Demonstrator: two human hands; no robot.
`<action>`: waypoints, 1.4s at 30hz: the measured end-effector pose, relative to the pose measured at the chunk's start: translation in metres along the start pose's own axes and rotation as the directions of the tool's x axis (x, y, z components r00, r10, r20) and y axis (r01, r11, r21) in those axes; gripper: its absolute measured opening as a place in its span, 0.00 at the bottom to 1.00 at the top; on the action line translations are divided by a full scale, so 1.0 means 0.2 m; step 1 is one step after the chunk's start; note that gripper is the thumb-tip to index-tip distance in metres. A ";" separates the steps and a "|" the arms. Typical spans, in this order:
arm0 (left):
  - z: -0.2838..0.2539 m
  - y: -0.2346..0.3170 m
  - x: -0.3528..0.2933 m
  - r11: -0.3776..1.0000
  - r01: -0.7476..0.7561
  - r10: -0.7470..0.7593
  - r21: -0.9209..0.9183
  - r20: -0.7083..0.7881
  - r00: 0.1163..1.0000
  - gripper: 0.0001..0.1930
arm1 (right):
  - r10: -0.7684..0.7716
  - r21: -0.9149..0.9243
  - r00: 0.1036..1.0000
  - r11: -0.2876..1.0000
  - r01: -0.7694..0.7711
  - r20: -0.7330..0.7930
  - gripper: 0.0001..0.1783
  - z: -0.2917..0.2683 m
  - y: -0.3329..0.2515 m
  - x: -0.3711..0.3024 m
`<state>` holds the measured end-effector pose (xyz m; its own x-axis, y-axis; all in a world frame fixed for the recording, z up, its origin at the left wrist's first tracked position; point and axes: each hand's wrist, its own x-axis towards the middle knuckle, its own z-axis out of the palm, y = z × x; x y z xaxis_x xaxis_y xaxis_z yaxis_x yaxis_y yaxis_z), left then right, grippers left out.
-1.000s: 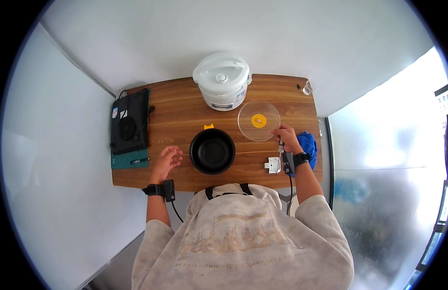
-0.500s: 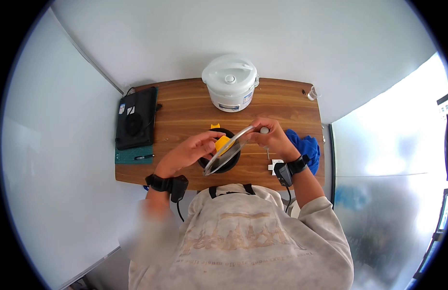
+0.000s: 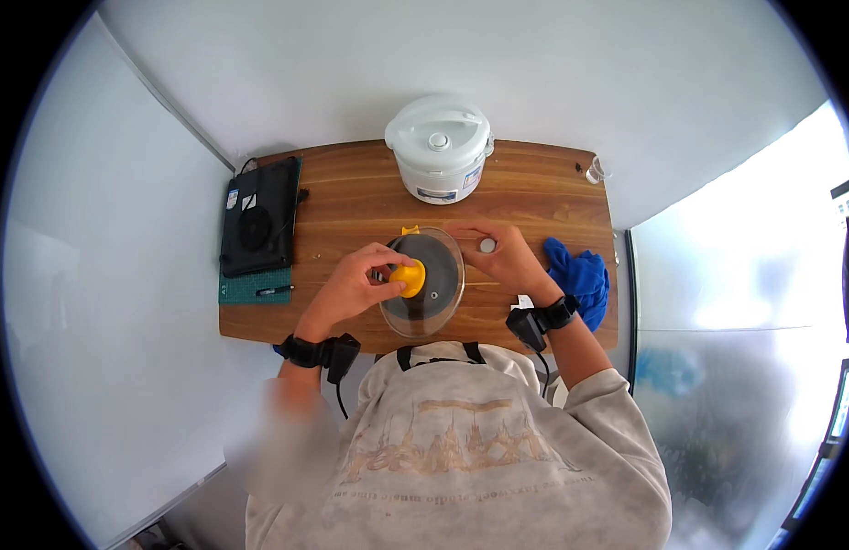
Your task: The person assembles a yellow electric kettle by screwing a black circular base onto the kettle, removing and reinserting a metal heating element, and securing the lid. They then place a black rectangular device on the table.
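Observation:
A round glass lid (image 3: 445, 310) with a steam vent lies roughly level over a dark pot seen through the glass. My left hand (image 3: 356, 286) is closed on the lid's yellow knob (image 3: 409, 279), thumb and fingers around it. My right hand (image 3: 509, 259) is at the lid's far right rim, fingertips close to the glass; whether they touch it I cannot tell. Tucked in that hand is what looks like a screwdriver (image 3: 487, 246); only its round grey end shows, the rest hidden by the hand. A yellow pot handle (image 3: 410, 230) sticks out past the far rim.
A white rice cooker (image 3: 437, 156) stands at the back of the wooden table (image 3: 342, 202). At left are a black induction cooker (image 3: 257, 220), a green cutting mat (image 3: 236, 290) and a pen (image 3: 275, 291). A blue cloth (image 3: 582, 280), a white piece (image 3: 522, 302) and a clear cup (image 3: 595, 171) are at right.
The lid has gone from steeply tilted to nearly level over the pot. My left hand has taken a fuller hold on the knob; my right hand has shifted slightly left with its fingers off the lid's upper edge.

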<state>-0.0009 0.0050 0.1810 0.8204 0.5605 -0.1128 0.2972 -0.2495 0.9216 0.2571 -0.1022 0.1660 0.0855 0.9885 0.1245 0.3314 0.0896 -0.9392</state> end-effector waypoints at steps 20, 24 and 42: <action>0.21 -0.46 0.20 0.886 0.095 -0.078 0.455 -0.055 0.995 0.15 | 0.237 -0.206 0.970 0.953 -0.222 0.049 0.16 0.01 0.46 -0.20; 0.24 -0.53 0.21 0.868 0.082 -0.048 0.490 -0.081 0.996 0.16 | 0.279 -0.250 0.957 0.935 -0.253 0.077 0.16 0.02 0.50 -0.23; 0.27 -0.59 0.20 0.907 0.036 0.015 0.420 -0.117 0.993 0.16 | 0.331 -0.309 0.935 0.909 -0.280 0.128 0.15 0.07 0.66 -0.23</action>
<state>0.0235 0.0149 0.0483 0.7621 0.6451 -0.0551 0.5040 -0.5378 0.6758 0.2845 -0.1336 0.0322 0.0695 0.9693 -0.2357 0.5680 -0.2327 -0.7895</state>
